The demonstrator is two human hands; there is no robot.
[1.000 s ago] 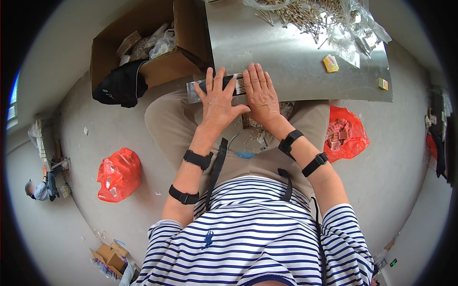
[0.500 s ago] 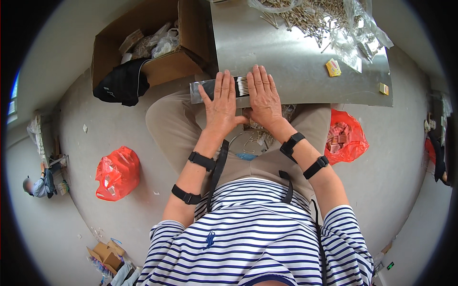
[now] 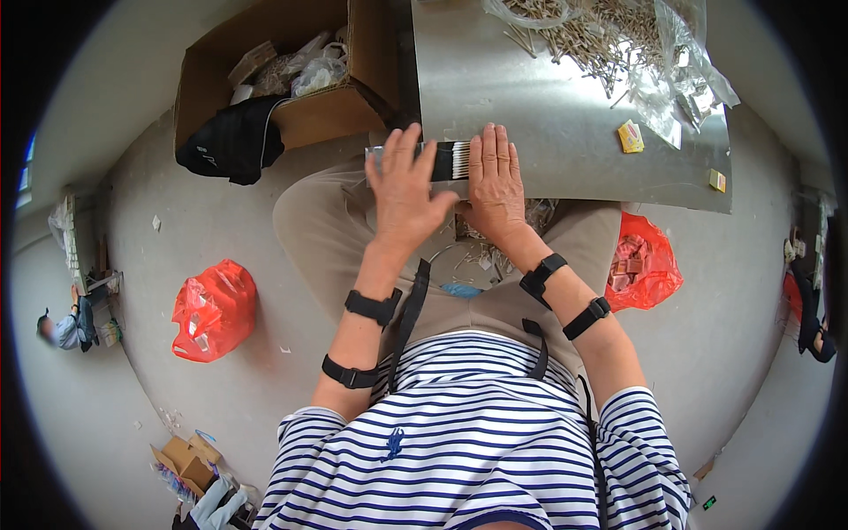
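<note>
A flat clear plastic packet with a black panel lies along the near edge of the metal table. At its right part shows a row of thin white sticks. My right hand rests flat over the packet's right end, fingers stretched and close together, covering that part. Over the left part is my left hand, its fingers spread and slightly blurred, thumb pointing toward the right hand. Whether its fingertips touch the packet, I cannot tell. Neither hand grips anything.
A heap of thin sticks and crumpled clear bags cover the table's far right. Two small yellow boxes lie nearer. An open carton with a black cloth stands left. Red bags sit on the floor.
My left hand's fingers have spread apart, and the hand has blurred with motion. The right hand stays flat on the packet. The view has shifted slightly.
</note>
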